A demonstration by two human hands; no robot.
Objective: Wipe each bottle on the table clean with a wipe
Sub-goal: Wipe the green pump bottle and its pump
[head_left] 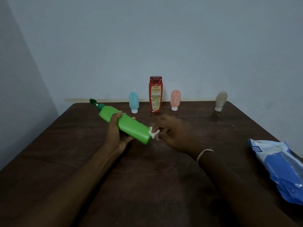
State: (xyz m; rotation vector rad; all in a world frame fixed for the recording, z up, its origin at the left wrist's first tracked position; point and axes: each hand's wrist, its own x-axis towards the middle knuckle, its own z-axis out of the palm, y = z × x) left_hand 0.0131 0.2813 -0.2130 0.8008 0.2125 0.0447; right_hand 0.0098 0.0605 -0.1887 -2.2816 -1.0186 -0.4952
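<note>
A blue-and-white plastic pack (278, 167) lies near right on the dark wooden table (65, 145). A grey wall (147, 38) stands beyond.

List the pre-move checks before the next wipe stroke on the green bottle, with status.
1. Left hand grips green bottle around its middle: ok.
2. Right hand pinches wipe: ok.
3. Wipe touches the bottle's base edge: ok.
4. Pump head apart from blue tube: ok.
5. Red bottle, pink tube and beige tube upright at the table's far edge: ok.
6. Bottle's hidden underside clean: cannot tell.
</note>
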